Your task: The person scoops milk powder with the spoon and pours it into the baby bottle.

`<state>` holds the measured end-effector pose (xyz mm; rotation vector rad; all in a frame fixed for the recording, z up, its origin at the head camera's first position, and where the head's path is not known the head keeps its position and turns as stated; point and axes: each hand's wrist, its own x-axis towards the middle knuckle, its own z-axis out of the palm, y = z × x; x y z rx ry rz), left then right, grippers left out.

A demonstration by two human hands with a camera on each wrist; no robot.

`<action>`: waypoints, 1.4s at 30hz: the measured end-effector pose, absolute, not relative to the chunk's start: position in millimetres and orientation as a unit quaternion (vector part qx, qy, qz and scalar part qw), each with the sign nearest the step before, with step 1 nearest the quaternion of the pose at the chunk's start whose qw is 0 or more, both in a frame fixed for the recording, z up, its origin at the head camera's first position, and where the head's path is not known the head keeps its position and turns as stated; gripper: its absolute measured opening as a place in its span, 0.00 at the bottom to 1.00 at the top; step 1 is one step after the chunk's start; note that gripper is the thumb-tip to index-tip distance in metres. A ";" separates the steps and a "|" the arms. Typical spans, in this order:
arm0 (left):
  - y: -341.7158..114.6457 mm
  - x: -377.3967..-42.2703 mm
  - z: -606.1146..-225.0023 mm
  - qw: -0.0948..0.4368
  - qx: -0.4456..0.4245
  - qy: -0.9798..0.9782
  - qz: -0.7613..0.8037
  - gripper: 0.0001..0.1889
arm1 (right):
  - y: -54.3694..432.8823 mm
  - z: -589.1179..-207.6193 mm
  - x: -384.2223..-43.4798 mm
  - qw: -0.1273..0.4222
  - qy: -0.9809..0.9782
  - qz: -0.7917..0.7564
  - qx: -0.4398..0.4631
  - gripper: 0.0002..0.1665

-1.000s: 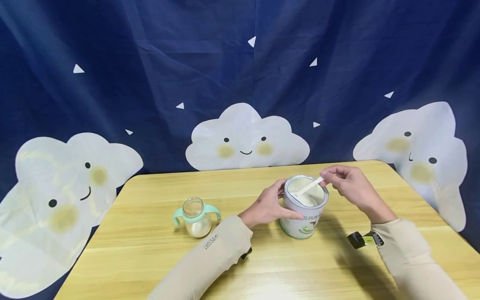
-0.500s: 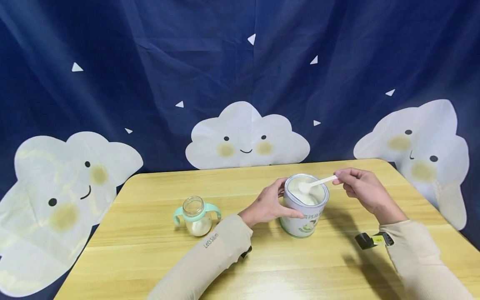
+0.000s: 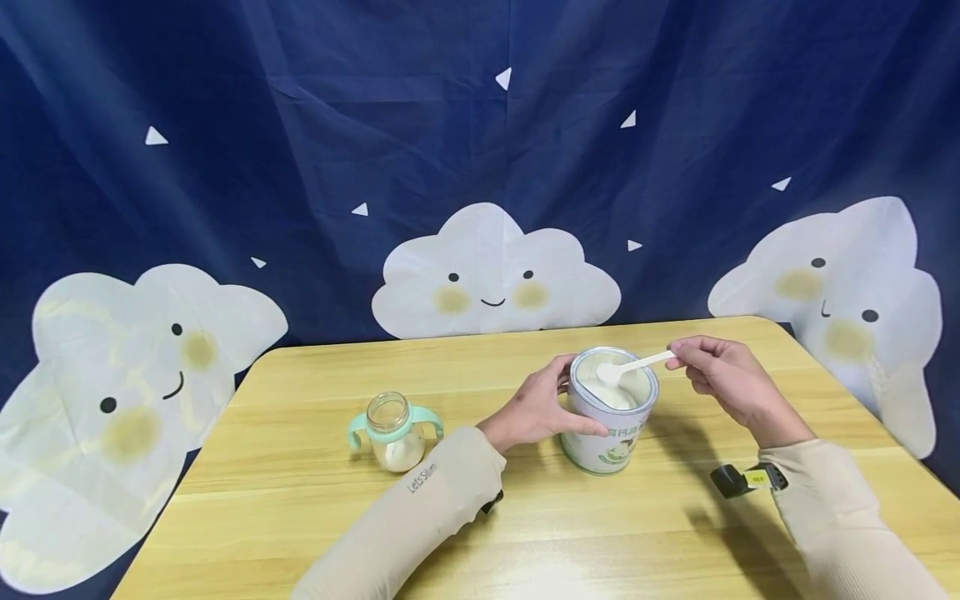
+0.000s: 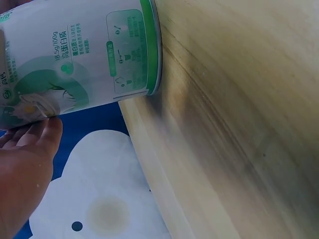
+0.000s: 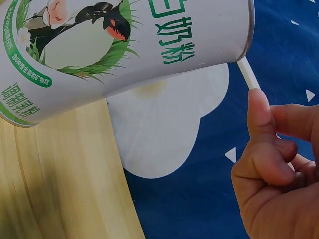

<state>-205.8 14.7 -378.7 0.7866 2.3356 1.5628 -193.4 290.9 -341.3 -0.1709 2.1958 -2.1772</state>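
A white and green milk powder can [image 3: 595, 451] stands on the table, its top uncovered and pale powder [image 3: 617, 397] visible inside. My left hand [image 3: 534, 414] holds the can from its left side, thumb across the front and fingers toward the back. Between thumb and fingers, my right hand [image 3: 723, 375] pinches the handle of a white scoop [image 3: 649, 360]. The scoop's bowl is at the can's mouth, just inside the rim. In the right wrist view the can [image 5: 149, 45] hides the bowl, and only part of the scoop handle [image 5: 248, 73] shows.
Left of the can stands an uncapped baby bottle [image 3: 397, 446] with mint-green handles and pale contents. The wooden table [image 3: 300, 500] reaches back to a dark blue curtain [image 3: 420, 125] printed with clouds. My left sleeve [image 3: 420, 508] passes close to the bottle.
My right hand has drawn back to the right and raised the scoop's bowl from inside the can to its mouth. During the last half second both hands stay nearly still.
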 end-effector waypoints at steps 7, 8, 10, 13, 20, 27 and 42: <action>14.2 -206.2 -377.4 0.114 0.271 0.797 0.528 0.52 | 292.1 -337.6 -193.0 0.027 0.705 -0.706 -0.057 0.11; 14.2 -206.3 -377.4 0.113 0.271 0.797 0.527 0.52 | 292.4 -336.9 -193.1 0.027 0.705 -0.706 -0.058 0.11; 14.1 -206.4 -377.4 0.111 0.272 0.800 0.524 0.52 | 292.4 -335.5 -193.4 0.026 0.704 -0.708 -0.062 0.12; 13.5 -206.7 -377.1 0.107 0.273 0.802 0.520 0.53 | 292.2 -333.2 -194.2 0.023 0.701 -0.710 -0.066 0.13; 9.4 -208.6 -379.9 0.109 0.276 0.794 0.531 0.53 | 293.0 -330.2 -196.7 0.021 0.678 -0.731 -0.078 0.15; 0.2 -209.3 -376.8 0.116 0.270 0.790 0.537 0.53 | 289.6 -328.1 -198.6 0.019 0.664 -0.743 -0.082 0.14; -14.6 -210.7 -371.3 0.123 0.251 0.794 0.540 0.52 | 283.6 -322.7 -198.2 0.016 0.666 -0.742 -0.083 0.11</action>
